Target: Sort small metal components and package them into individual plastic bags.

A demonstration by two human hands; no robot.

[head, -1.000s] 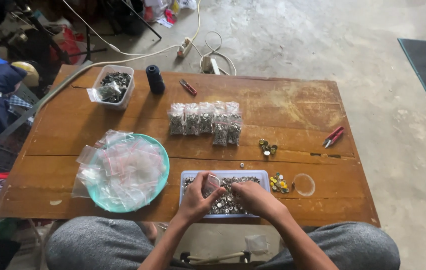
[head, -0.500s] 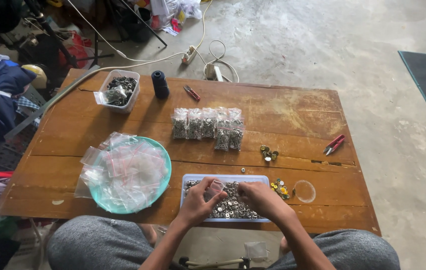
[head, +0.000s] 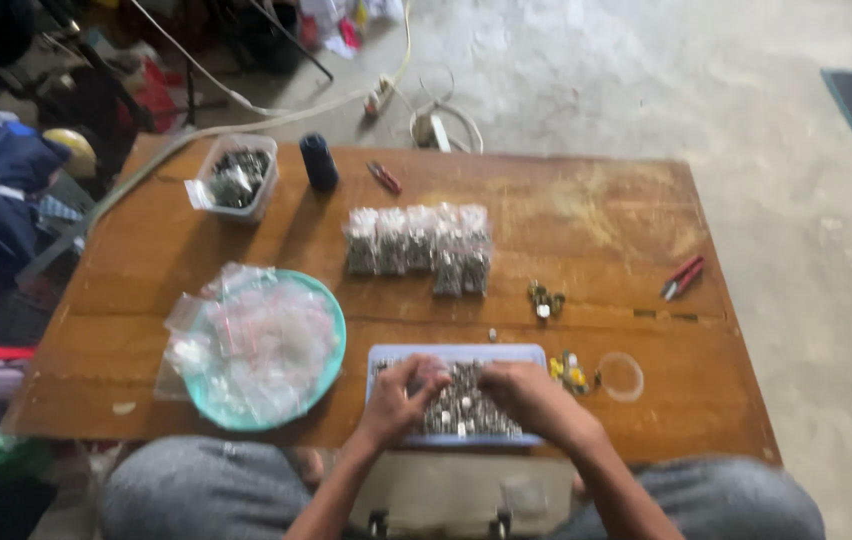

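both hands rest in a shallow pale blue tray (head: pixel 456 352) at the near edge of a wooden table (head: pixel 586 220), just above the person's knees. the tray is full of small dark metal pieces (head: pixel 461 408). the left hand (head: pixel 401 395) lies on the left part of the heap, fingers curled down into the pieces; the right hand (head: pixel 531 395) lies on the right part, fingers bent the same way. the picture is too blurred to tell whether either hand pinches a piece or only touches the heap.

just right of the tray sit a few yellow and metal bits (head: pixel 571 372), and beside them a clear round lid (head: pixel 620 376). left of the tray is a teal plate (head: pixel 331 325) piled with small clear plastic bags (head: pixel 251 345).

farther out, near the middle of the table, a small cluster of metal parts (head: pixel 544 298) lies apart from the tray, and a row of filled little bags (head: pixel 418 248) stands side by side. red-handled pliers (head: pixel 682 278) lie towards the right edge.

at the far side are a clear tub (head: pixel 236 180) of dark pieces, a dark spool of thread (head: pixel 319 161) standing upright beside it, and a small red tool (head: pixel 384 177). beyond the table, white cables (head: pixel 436 125) run across the concrete floor (head: pixel 646 80).
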